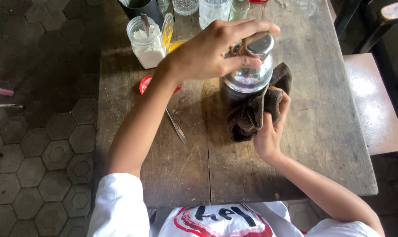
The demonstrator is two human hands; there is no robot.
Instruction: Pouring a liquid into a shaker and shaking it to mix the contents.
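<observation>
While the left hand [216, 50] grips the metal shaker [250, 70] from above, the right hand [269, 131] presses a dark cloth [251, 116] against its side, fingers closed on it.

The left hand [216, 50] is covering much of the shiny metal shaker's [249, 66] cap, while the dark brown cloth [256, 109] is wrapping its lower body and hiding most of the right hand's [271, 127] fingers. Beyond the shaker, the picture's top edge is cutting off the clear drinking glasses [214, 9] and the black cup [144, 8]. Left of the shaker, the left forearm is concealing part of the red round lid [145, 83].
</observation>
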